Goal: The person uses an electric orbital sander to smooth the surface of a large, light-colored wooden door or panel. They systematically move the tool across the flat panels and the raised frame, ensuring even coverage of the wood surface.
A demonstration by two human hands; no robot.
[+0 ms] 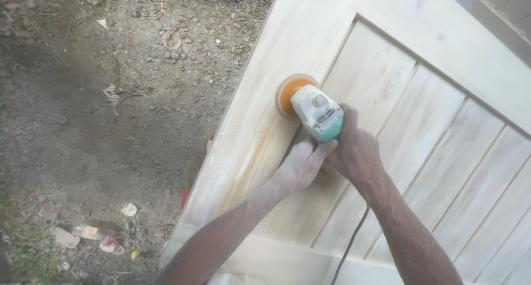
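A: Any containers in view?

B: Just 1, a small clear plastic bottle (87, 231) lying on its side on the gravel ground (110, 97) at lower left, among scraps of litter. Whether it holds anything, I cannot tell.

A: And the hands?

B: Both are on a sander (310, 109), white and teal, with an orange disc pressed flat on the pale wooden door (442, 130). The door lies slanted across the right of the view, 1 long frame board beside narrower panel boards. The sander sits on the frame board, near a groove.

A: How is it gripped?

B: The right hand (355, 151) is clenched around the rear of the sander body, wrist bent, forearm running to the lower right. The left hand (301, 162), dusted white, clasps beneath it, fingers touching the teal end. Both forearms reach up from the bottom edge.

A: A cord?

B: A dark cable (348, 246) trails down between the arms.
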